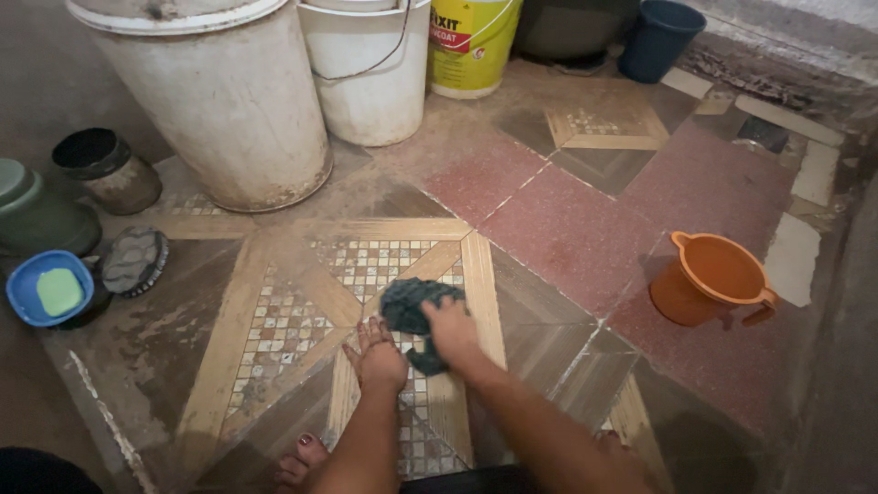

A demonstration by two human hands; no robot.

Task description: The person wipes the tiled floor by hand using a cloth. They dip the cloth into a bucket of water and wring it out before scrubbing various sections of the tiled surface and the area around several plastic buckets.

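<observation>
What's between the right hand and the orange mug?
Head view: only bare floor. From the right hand, pressed on the dark cloth, wood-look and reddish tiles run to the orange mug; nothing lies on that stretch.

Cloth (409, 306) on floor (567, 229), under right hand (451, 331); left hand (377, 355) just left. Mug (715, 279) right. Buckets (274, 91) behind. Dish (46, 288) far left, probably holding soap (59, 291).
</observation>
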